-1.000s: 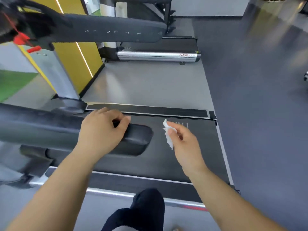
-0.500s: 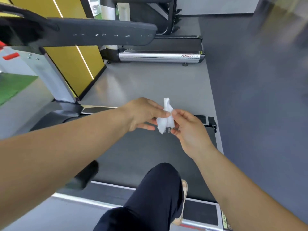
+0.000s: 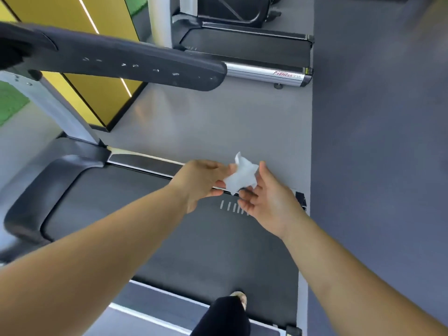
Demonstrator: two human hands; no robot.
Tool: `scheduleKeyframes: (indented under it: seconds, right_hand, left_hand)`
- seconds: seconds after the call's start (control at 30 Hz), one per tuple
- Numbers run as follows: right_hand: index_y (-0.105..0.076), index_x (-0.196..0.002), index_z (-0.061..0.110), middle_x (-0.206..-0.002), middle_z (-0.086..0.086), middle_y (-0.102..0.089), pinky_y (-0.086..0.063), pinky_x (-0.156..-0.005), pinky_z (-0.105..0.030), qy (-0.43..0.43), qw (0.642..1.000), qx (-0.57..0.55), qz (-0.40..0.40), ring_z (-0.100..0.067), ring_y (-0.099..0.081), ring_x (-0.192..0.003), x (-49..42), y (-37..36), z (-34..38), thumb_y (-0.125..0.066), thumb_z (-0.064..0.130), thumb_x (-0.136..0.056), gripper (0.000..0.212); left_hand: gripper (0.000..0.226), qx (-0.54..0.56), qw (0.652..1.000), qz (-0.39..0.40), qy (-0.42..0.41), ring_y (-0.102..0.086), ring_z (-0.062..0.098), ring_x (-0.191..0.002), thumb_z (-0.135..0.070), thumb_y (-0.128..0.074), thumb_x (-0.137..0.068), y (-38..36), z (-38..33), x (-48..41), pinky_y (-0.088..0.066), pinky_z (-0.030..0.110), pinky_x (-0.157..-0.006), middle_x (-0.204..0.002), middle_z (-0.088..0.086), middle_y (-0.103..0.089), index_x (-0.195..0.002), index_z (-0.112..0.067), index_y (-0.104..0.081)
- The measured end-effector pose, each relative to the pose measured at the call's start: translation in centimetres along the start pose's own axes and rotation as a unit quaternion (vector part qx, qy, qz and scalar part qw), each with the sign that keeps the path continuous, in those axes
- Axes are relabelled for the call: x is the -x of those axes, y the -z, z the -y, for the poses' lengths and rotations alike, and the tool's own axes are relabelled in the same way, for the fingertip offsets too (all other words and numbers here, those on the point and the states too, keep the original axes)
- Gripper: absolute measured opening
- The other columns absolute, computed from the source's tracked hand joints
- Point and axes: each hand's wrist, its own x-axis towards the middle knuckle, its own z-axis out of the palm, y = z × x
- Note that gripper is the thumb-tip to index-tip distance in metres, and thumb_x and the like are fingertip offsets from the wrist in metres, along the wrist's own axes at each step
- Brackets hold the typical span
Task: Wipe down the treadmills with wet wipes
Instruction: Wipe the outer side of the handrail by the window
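- The left hand pinches the white wipe between thumb and fingers
- The right hand is mostly open, fingertips touching the wipe
- The wipe is above the treadmill belt

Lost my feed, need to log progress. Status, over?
Left hand pinches wipe. Right hand open, fingers at it. Wipe above belt, not wiping. Nothing in the way.

Red "Fitness" lettering on far treadmill's silver side rail
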Motion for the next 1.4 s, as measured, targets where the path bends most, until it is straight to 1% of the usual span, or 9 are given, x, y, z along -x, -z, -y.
scheduleKeyframes:
  seconds: [0.13,0.4,0.53,0.63,0.83,0.93,1.03,1.2,1.4]
  right_hand:
    - [-0.065,-0.104,0.021,-0.104,0.000,-0.070,-0.047,-0.082,-0.030,-0.033,0.995,0.060,0.070,-0.015,-0.063,-0.095,-0.4,-2.7,3.0,-0.050,0.028,-0.097,0.018]
    - [-0.073,-0.057,0.027,-0.075,0.009,-0.071,-0.046,-0.079,-0.027,-0.052,0.977,0.140,0.155,-0.009,-0.064,-0.080,-3.4,-9.6,7.1,-0.059,0.016,-0.089,0.037]
    - [-0.063,-0.083,0.016,-0.083,0.001,-0.072,-0.046,-0.079,-0.028,-0.061,0.954,0.207,0.207,-0.015,-0.065,-0.086,-6.5,-12.6,8.2,-0.064,0.019,-0.084,0.003]
    - [-0.058,-0.093,0.012,-0.091,-0.004,-0.069,-0.047,-0.075,-0.026,-0.105,0.932,0.230,0.259,-0.017,-0.065,-0.085,-9.1,-14.4,9.2,-0.067,0.028,-0.072,0.027]
    - [-0.054,-0.123,0.003,-0.118,-0.011,-0.065,-0.054,-0.071,-0.026,-0.184,0.913,0.203,0.304,-0.020,-0.066,-0.099,-13.8,-18.0,9.5,-0.056,0.025,-0.092,0.039]
    - [-0.055,-0.101,0.010,-0.098,-0.007,-0.065,-0.056,-0.064,-0.025,-0.203,0.909,0.197,0.306,-0.015,-0.068,-0.082,-15.2,-20.6,7.7,-0.055,0.017,-0.094,0.010]
    - [-0.058,-0.093,0.014,-0.091,-0.002,-0.064,-0.054,-0.058,-0.024,-0.260,0.875,0.226,0.340,-0.012,-0.066,-0.072,-15.0,-23.3,5.0,-0.059,0.019,-0.090,0.006]
    - [-0.066,-0.118,0.011,-0.113,-0.007,-0.067,-0.047,-0.075,-0.028,-0.316,0.750,0.341,0.470,-0.020,-0.061,-0.097,-13.1,-27.7,0.7,-0.062,0.041,-0.078,0.050]
    - [-0.065,-0.109,0.002,-0.107,-0.012,-0.070,-0.052,-0.086,-0.041,-0.208,0.736,0.416,0.492,-0.027,-0.066,-0.097,-12.0,-31.0,-4.2,-0.071,0.024,-0.078,0.038]
  left_hand:
    - [0.019,-0.023,1.000,-0.013,-0.013,-0.069,0.017,-0.092,-0.031,-0.061,-0.092,2.1,-2.5,0.8,-0.055,0.031,-0.088,-0.092,0.001,-0.074,-0.096,-0.015,-0.072]
    - [0.026,-0.003,0.984,-0.178,-0.002,-0.065,0.020,-0.086,-0.042,-0.056,-0.092,6.3,-5.6,2.5,-0.051,0.027,-0.078,-0.094,0.005,-0.070,-0.089,-0.021,-0.070]
    - [0.027,0.053,0.973,-0.220,-0.039,-0.060,0.004,-0.073,-0.040,-0.074,-0.078,7.0,-6.3,1.8,-0.046,0.014,-0.063,-0.089,-0.009,-0.067,-0.095,-0.023,-0.063]
    - [0.020,0.066,0.949,-0.306,-0.040,-0.052,0.003,-0.058,-0.032,-0.075,-0.079,7.6,-6.5,0.6,-0.038,0.011,-0.050,-0.073,-0.006,-0.064,-0.087,-0.016,-0.066]
    - [0.026,0.229,0.901,-0.368,0.030,-0.069,0.013,-0.081,-0.040,-0.056,-0.093,9.9,-5.0,-0.4,-0.053,0.029,-0.086,-0.085,-0.008,-0.073,-0.088,-0.022,-0.074]
    - [0.023,0.326,0.840,-0.430,0.055,-0.070,0.017,-0.092,-0.035,-0.054,-0.095,11.4,-3.1,0.3,-0.053,0.035,-0.089,-0.099,-0.002,-0.073,-0.088,-0.025,-0.073]
    - [0.025,0.412,0.795,-0.445,0.027,-0.068,0.016,-0.098,-0.028,-0.048,-0.099,12.7,-1.8,2.1,-0.054,0.033,-0.085,-0.106,0.003,-0.071,-0.099,-0.015,-0.069]
    - [0.028,0.434,0.773,-0.461,0.032,-0.069,0.023,-0.085,-0.021,-0.043,-0.100,15.0,0.3,5.2,-0.054,0.038,-0.079,-0.098,0.010,-0.070,-0.099,-0.006,-0.067]
    - [0.030,0.356,0.786,-0.502,0.059,-0.070,0.014,-0.083,-0.041,-0.058,-0.090,17.1,2.8,8.4,-0.055,0.028,-0.076,-0.091,-0.001,-0.074,-0.097,-0.015,-0.072]
